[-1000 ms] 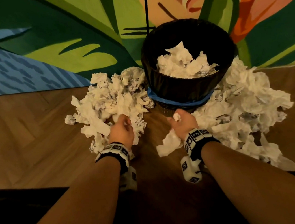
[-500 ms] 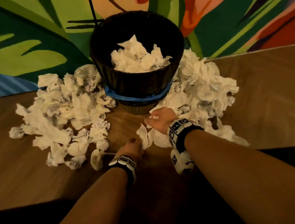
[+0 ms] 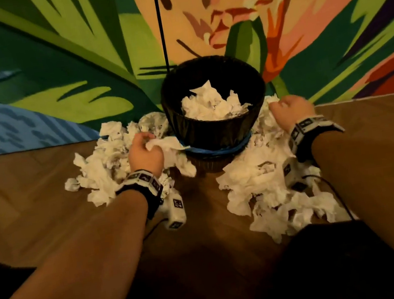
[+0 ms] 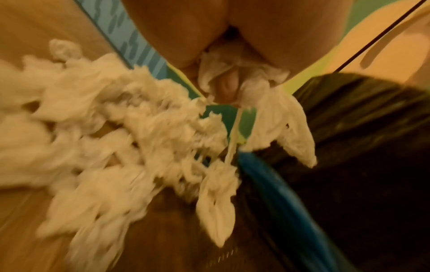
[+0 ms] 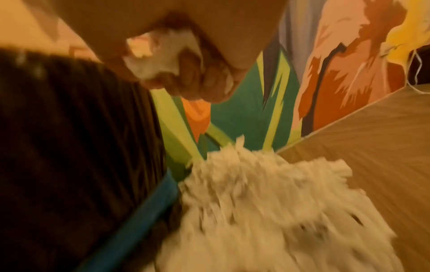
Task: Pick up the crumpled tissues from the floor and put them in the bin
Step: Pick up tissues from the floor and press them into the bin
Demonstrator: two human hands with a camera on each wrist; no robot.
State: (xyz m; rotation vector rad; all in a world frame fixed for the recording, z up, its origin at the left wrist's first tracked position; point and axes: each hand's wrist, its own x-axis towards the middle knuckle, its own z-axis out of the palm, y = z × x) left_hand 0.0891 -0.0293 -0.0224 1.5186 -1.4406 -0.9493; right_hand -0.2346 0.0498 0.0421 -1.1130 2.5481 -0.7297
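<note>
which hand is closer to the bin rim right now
Right. The right hand is up level with the bin rim, just off its right edge, gripping a tissue. The left hand is lower, beside the bin's left wall, holding tissues.

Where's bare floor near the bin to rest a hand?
Bare wood runs in front of the bin, between the left tissue pile and right tissue pile. More lies outside each pile. Both bin flanks are crowded.

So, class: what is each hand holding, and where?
Left hand grips a tissue bunch at its top; right hand clutches a small wad inside curled fingers.
</note>
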